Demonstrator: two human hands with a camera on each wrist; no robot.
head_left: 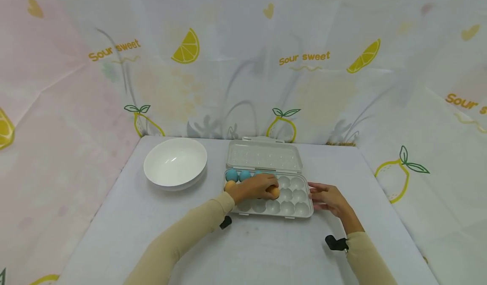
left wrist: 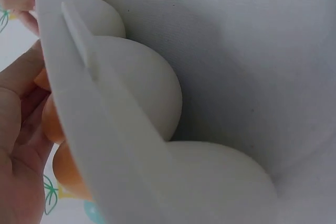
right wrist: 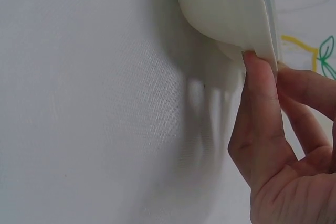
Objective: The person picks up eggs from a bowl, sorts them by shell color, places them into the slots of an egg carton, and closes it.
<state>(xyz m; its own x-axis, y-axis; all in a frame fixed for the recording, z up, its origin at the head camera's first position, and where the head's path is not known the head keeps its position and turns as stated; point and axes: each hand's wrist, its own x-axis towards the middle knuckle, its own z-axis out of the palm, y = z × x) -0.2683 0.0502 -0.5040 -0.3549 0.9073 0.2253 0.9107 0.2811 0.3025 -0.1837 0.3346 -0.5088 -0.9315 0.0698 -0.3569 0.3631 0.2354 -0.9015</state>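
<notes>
An egg carton (head_left: 306,212) lies on the table with its lid (head_left: 264,157) folded back. Blue eggs (head_left: 232,175) sit in its back row, partly covered by my left hand (head_left: 256,187). That hand reaches over the middle row and grips an orange egg (head_left: 274,192) there. Another orange egg (head_left: 230,186) sits at the row's left end; the left wrist view shows several orange eggs (left wrist: 71,174) beside the hand, behind the carton's rim. My right hand (head_left: 329,198) pinches the carton's right edge between thumb and fingers, also seen in the right wrist view.
To the left of the carton stands a white bowl (head_left: 175,162). A white cloth covers the table (head_left: 266,251). Lemon-printed curtains (head_left: 236,86) hang behind the table and at both sides.
</notes>
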